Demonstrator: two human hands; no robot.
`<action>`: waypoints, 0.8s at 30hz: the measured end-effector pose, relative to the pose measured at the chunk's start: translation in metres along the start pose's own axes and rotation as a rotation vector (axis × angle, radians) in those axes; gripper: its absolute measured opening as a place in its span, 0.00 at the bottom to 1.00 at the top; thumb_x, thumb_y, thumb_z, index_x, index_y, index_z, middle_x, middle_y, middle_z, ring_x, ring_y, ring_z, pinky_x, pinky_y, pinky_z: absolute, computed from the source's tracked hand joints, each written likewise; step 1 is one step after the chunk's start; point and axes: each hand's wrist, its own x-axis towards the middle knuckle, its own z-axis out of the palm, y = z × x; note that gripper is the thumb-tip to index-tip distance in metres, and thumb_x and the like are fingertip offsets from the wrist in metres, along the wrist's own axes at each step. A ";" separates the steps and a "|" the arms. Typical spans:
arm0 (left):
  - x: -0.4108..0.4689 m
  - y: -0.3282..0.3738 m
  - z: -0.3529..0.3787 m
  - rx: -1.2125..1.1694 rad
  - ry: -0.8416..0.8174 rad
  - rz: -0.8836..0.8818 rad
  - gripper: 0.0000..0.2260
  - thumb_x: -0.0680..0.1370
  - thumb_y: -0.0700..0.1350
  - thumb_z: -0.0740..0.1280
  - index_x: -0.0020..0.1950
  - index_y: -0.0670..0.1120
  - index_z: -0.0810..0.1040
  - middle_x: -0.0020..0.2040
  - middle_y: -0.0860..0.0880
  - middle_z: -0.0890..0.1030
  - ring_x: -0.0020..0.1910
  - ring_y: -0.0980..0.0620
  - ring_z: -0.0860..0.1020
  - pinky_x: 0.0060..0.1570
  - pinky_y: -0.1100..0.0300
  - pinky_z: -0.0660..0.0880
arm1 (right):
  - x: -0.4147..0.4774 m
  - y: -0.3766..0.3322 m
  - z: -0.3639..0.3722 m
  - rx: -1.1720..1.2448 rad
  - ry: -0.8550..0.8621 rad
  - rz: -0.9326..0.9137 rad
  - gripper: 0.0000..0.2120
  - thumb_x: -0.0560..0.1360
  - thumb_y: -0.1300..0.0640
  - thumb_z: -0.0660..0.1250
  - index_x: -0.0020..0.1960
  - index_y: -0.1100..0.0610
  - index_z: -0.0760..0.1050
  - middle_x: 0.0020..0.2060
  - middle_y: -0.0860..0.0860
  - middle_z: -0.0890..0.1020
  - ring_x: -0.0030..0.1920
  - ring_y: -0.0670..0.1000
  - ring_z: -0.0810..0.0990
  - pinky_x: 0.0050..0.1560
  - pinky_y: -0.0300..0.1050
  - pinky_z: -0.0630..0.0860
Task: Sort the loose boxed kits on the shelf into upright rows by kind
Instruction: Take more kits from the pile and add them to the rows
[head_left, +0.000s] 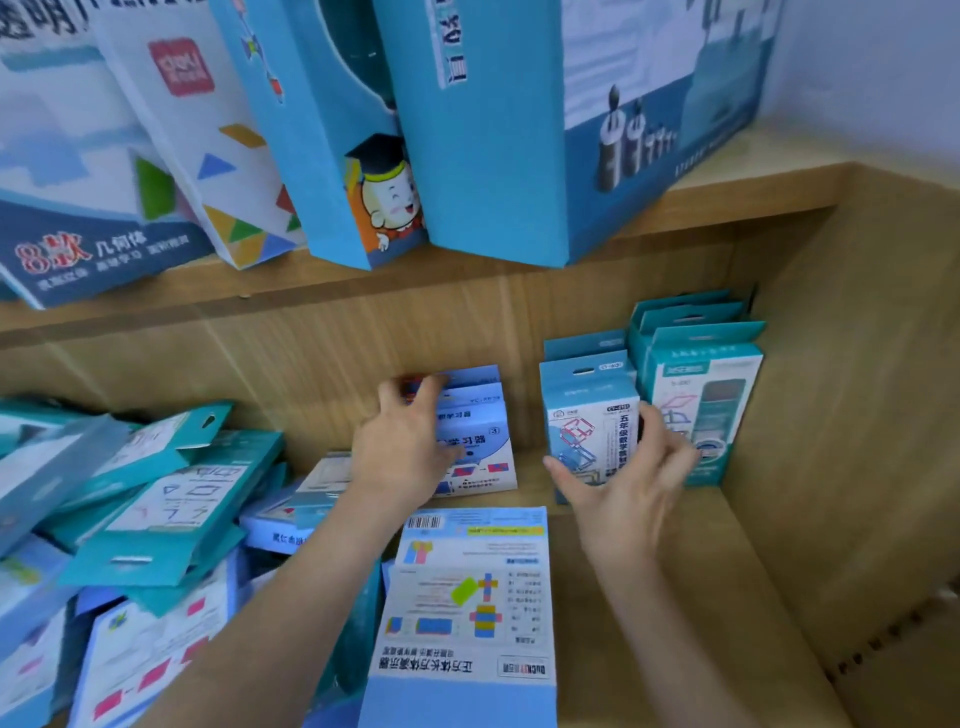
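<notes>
The loose pile (156, 519) fills the shelf's (649, 571) left end. At the back edge your left hand (402, 447) grips a blue box (480, 436), it seems; your right hand (623, 483) pinches a teal box (587, 415) near the right corner. Light, crushable card: hold the sides.

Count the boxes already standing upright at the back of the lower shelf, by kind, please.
Teal cardboard boxes with hang tabs, far right: 3
Light-blue cardboard boxes picturing a frame cube, front one in the right grip: 2
White-and-blue cardboard boxes, front one in the left grip: 2
Total: 7
</notes>
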 end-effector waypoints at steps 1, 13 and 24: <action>0.001 0.001 0.002 0.010 -0.008 0.002 0.33 0.70 0.56 0.72 0.70 0.55 0.59 0.60 0.45 0.65 0.47 0.40 0.77 0.49 0.48 0.76 | 0.003 0.000 -0.001 0.016 0.022 -0.059 0.46 0.57 0.51 0.82 0.68 0.56 0.63 0.56 0.61 0.67 0.54 0.55 0.69 0.48 0.50 0.75; 0.007 0.014 -0.001 0.025 -0.008 0.070 0.33 0.70 0.56 0.73 0.69 0.53 0.62 0.61 0.46 0.66 0.45 0.42 0.78 0.40 0.53 0.76 | 0.019 -0.004 -0.020 -0.234 -0.245 -0.188 0.35 0.71 0.48 0.72 0.73 0.49 0.61 0.47 0.52 0.69 0.46 0.48 0.69 0.40 0.45 0.74; 0.003 0.015 -0.010 -0.004 -0.086 0.095 0.32 0.73 0.50 0.70 0.72 0.54 0.57 0.64 0.46 0.64 0.52 0.41 0.77 0.48 0.50 0.71 | 0.019 -0.033 -0.050 -0.335 -0.541 -0.151 0.38 0.77 0.44 0.61 0.75 0.43 0.36 0.40 0.46 0.82 0.40 0.48 0.81 0.41 0.51 0.80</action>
